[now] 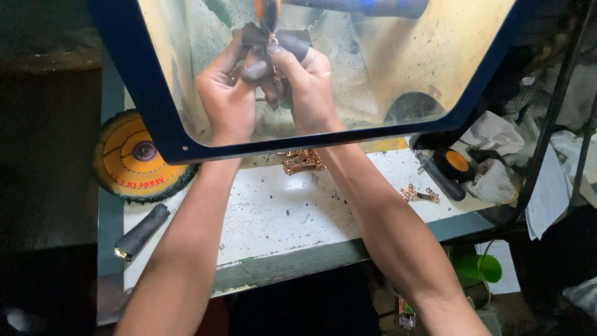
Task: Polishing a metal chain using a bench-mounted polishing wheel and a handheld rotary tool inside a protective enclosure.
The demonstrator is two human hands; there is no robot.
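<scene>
Both hands are working behind a clear, blue-framed shield (171, 134), raised close together under a spinning buffing tool (267, 11) just above the fingertips. The left hand (227, 93) and the right hand (308, 87) are each closing tightly, through dark finger guards (292, 42), on one small gold-coloured piece (277, 78) that is hanging between them (its exact shape is hard to tell through the dusty pane). Judging from this, the main risk is the wheel snatching the thin piece out of the pinch, or catching a guard, because the fingers are sitting so near the tool. Below the wrists, on the white bench (280, 211), more gold pieces (303, 160) are lying just beneath the shield's lower edge, and another ornament (420, 194) is resting near the right forearm, beside a dark-handled tool (443, 177). Off beyond the left forearm a yellow disc with a bristled rim (134, 155) is sitting, with a dark stick (142, 230) nearer the body. The shield's frame is standing between the eye and the work, partly blurring it.
</scene>
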